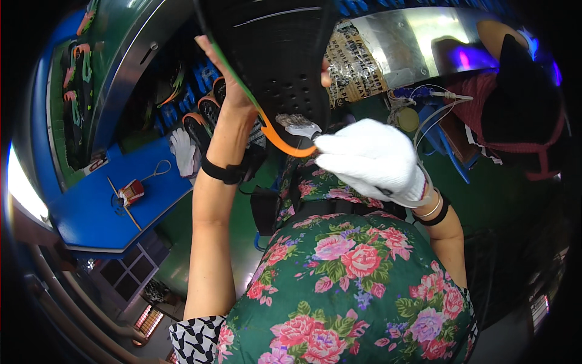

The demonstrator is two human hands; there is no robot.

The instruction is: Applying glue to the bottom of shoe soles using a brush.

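A black shoe sole (285, 60) with a green-to-orange rim is raised close in front of me, with a patch of small dots across its inner face. My bare left hand (237, 94) grips it from underneath; fingertips show along its right side, and the palm is hidden behind it. In a white knit glove, my right hand (373, 161) is closed around a small brush (298, 125) with greyish bristles. The brush lies over the sole's near end, just inside the orange rim. Whether the bristles touch the surface, I cannot tell.
At left, a blue table (91, 209) carries white gloves (182, 151) and a small red item (131, 192). Black-and-orange shoes (197, 127) stand beyond it. A curved metal machine edge (406, 45) spans the back. At right sits another person in a dark red garment (533, 145).
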